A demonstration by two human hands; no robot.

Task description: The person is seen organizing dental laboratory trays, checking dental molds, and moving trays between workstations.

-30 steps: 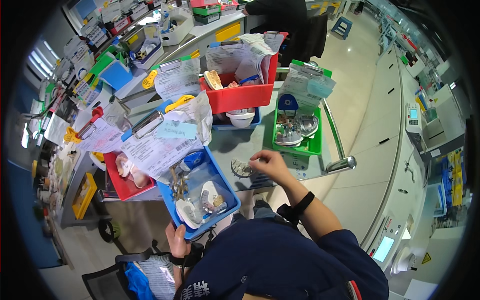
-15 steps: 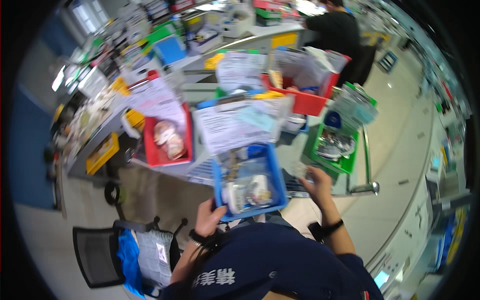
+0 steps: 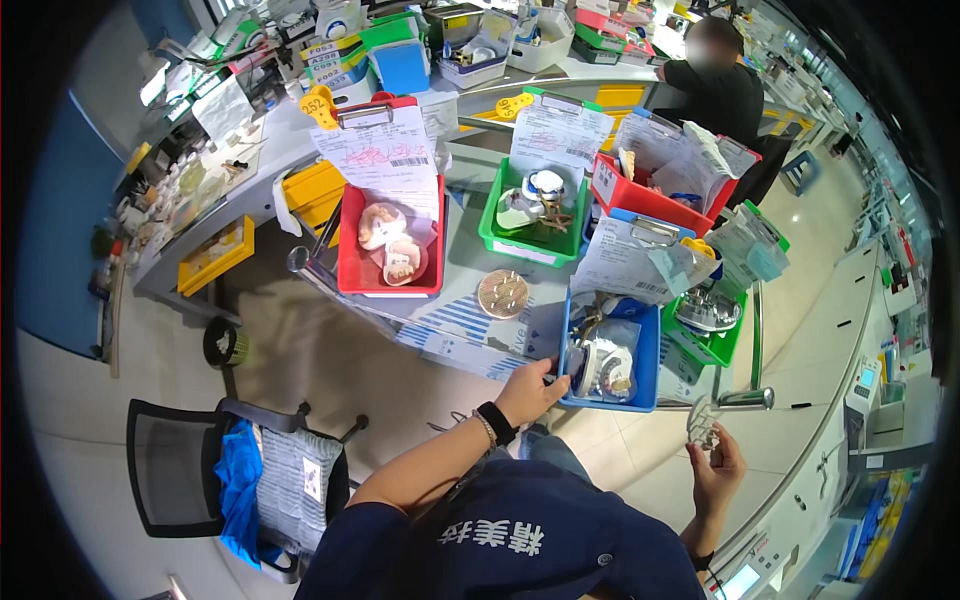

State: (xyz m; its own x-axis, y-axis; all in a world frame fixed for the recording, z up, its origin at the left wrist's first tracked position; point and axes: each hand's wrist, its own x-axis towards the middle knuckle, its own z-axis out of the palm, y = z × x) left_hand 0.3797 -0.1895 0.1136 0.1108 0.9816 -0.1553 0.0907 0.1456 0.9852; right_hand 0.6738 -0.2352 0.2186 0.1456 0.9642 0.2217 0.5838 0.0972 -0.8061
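My left hand (image 3: 533, 390) grips the left wall of a blue bin (image 3: 610, 404) near its front corner. Inside lie a clear bag with a white dental model (image 3: 604, 368) and some brass-coloured parts. A clipboard with a printed sheet (image 3: 630, 268) leans at the back of this bin. Away to the right, my right hand (image 3: 716, 470) pinches a small pale grey openwork piece (image 3: 701, 424) between thumb and fingers, held up clear of the cart. On the cart top, left of the blue bin, rests a round tan disc (image 3: 503, 294) bearing several small pieces.
A red bin (image 3: 391, 292) with pinkish dental models stands left on the cart (image 3: 470, 185); green bins (image 3: 530, 250) (image 3: 712, 352) and another red bin (image 3: 660, 212) stand around. A metal handle (image 3: 745, 399) juts out at right. An office chair (image 3: 175, 468) is at lower left; a person (image 3: 715, 90) sits beyond.
The view has swung and steadied. The blue bin now sits farther right beside the green bin, my left hand still on it. My right hand has drawn back toward me with the openwork piece.
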